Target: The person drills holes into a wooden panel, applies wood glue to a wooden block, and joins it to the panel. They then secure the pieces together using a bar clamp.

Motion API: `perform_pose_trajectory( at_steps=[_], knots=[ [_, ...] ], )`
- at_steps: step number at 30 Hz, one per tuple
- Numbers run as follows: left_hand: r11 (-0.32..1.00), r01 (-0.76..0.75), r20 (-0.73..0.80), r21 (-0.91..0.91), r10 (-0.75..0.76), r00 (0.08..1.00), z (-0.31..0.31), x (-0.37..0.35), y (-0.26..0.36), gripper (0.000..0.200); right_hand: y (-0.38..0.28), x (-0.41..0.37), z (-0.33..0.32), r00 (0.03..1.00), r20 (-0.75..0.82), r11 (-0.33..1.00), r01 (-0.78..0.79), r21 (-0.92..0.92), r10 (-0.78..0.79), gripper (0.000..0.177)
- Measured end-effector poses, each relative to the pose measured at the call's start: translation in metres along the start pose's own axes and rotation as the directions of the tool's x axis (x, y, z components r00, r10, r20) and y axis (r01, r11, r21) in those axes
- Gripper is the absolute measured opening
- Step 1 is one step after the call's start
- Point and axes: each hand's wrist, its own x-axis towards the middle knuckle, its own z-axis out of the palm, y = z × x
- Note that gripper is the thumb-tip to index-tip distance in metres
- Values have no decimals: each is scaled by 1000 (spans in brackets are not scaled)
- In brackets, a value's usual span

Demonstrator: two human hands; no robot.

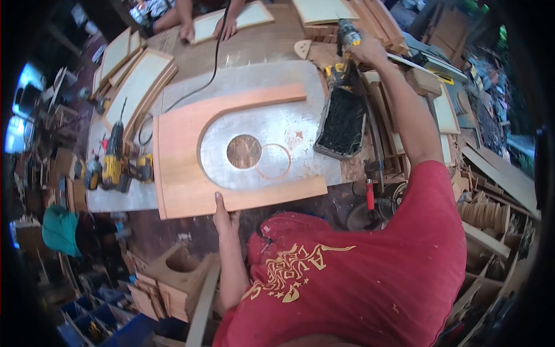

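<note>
A pale wooden board with a U-shaped cutout lies on the metal-topped table, its arms pointing right. My left hand grips the board's near edge, thumb on top and fingers below. At the upper right my right hand is closed around a yellow and black drill. Just below it stands a black container full of dark screws or nails. A round hole in the metal top shows through the cutout.
Across the table, a co-worker's hands rest on a framed panel. More framed panels are stacked at the left. Yellow drills stand at the left edge. A black cable crosses the table. A red-handled clamp hangs at the right edge.
</note>
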Motion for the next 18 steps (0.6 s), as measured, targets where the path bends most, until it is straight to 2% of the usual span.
perform_pose_trajectory(
  at_steps=[1, 3, 4, 5, 6, 7, 8, 11, 14, 17, 18],
  knots=[
    [1000, -1, -5, 30, 1, 1000, -5, -2, -1, 55, 16, 21, 18, 1000, 22, 1000, -1, -2, 1, 84],
    [998, -17, 47, 64, 14, 999, -10, -4, -1, 56, 10, 19, 18, 1000, 15, 990, 24, -141, -22, 79],
    [999, -13, 32, 38, 12, 999, -12, -8, 1, 55, 4, 19, 12, 989, 144, 983, 5, -183, 21, 80],
    [1000, -19, 25, 17, 18, 1000, -15, -11, 4, 55, 22, 32, 28, 994, 68, 991, 91, -99, -85, 81],
    [998, -64, 8, -18, 64, 998, -20, -11, 7, 54, 25, 35, 32, 991, 17, 978, 135, -160, -134, 80],
    [993, -107, 0, -49, 107, 994, -25, -11, 12, 54, 5, 18, 14, 993, 115, 992, 25, -125, -10, 81],
    [988, -127, 21, -89, 129, 991, -36, -5, 15, 53, 7, 15, 16, 994, 34, 985, 105, -137, -102, 80],
    [983, -107, 25, -150, 112, 993, -53, 6, 28, 52, -13, -2, 2, 997, 57, 977, 72, -202, -61, 78],
    [979, -100, 41, -176, 109, 993, -53, 6, 32, 52, -8, 2, 4, 995, 1, 977, 95, -191, -96, 79],
    [984, -112, 38, -141, 118, 992, -58, 1, 35, 49, -6, 1, 1, 962, -117, 933, 202, -297, -246, 80],
    [985, -116, 38, -125, 121, 992, -61, 1, 37, 50, -10, -7, -2, 937, -207, 924, 208, -322, -283, 77]
  ],
)
